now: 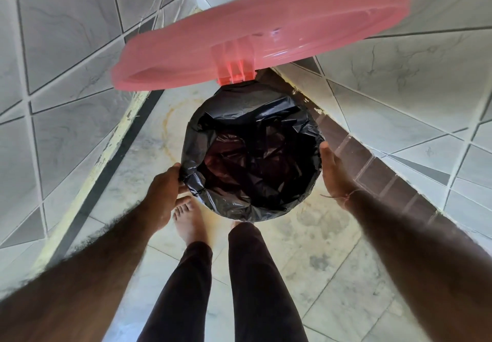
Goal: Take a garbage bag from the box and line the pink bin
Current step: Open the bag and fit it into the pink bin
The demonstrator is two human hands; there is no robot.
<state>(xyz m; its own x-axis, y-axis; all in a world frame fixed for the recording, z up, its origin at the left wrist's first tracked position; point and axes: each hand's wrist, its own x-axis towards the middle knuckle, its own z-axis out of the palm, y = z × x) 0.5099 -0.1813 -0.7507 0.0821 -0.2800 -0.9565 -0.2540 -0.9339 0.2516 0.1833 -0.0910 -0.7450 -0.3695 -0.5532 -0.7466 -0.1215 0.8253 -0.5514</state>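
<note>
Your left hand (pixel 162 190) pinches the folded edge of the black garbage bag (pixel 253 160), which lines the bin and drapes over its rim, hiding the body. Your right hand (pixel 334 174) lies flat and open against the bag's right side. The pink lid (pixel 266 35) stands raised above the tiled floor (pixel 332 261).

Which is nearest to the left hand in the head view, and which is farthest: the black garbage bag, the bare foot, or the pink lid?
1. Black garbage bag: the left hand pinches its folded edge at the bin's left side.
2. Bare foot: on the floor, just below the hand.
3. Pink lid: raised open at the bin's far side.
</note>
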